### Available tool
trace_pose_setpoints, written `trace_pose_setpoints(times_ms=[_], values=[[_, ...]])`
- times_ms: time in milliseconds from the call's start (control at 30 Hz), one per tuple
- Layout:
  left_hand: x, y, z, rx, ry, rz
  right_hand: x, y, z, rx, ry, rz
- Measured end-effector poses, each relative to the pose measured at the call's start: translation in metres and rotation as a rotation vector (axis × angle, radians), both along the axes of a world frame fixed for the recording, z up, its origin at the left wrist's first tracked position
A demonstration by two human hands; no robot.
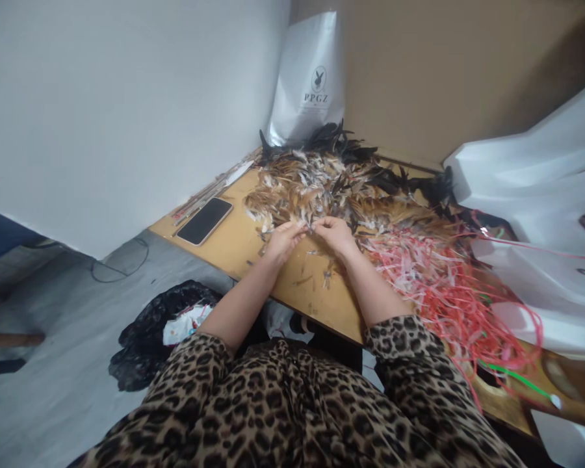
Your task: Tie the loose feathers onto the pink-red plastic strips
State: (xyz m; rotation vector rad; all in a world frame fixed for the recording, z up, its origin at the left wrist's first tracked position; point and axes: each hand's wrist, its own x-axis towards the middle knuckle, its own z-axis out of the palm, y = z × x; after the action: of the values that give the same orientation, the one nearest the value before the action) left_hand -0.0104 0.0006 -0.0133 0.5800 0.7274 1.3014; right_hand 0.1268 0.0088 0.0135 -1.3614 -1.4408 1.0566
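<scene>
Phone (205, 221) lies left of centre on the worktop (238, 250). Mid-frame, left hand (285, 240) and right hand (335, 235): fingertips pinched narrow, close together; anything held too small to tell. Feathers (316, 179) heap just beyond, upper centre; pinkish-red strips (436, 279) tangle at right.

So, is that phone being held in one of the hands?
No, the phone lies on the table, apart from the left hand and right hand, which are close together by the feathers.
</scene>
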Motion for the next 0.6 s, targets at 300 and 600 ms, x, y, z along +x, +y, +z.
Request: trace_pose_setpoints(times_ms=[300,600], values=[[-0.0010,0.0014,-0.0033,0.068,-0.021,0.009,-0.0005,-0.0009,0.0010,-0.173,0.289,0.086],[-0.0010,-0.0001,-0.0030,0.097,0.039,-0.016,0.0013,0.0011,-0.0010,-0.191,0.416,0.141]])
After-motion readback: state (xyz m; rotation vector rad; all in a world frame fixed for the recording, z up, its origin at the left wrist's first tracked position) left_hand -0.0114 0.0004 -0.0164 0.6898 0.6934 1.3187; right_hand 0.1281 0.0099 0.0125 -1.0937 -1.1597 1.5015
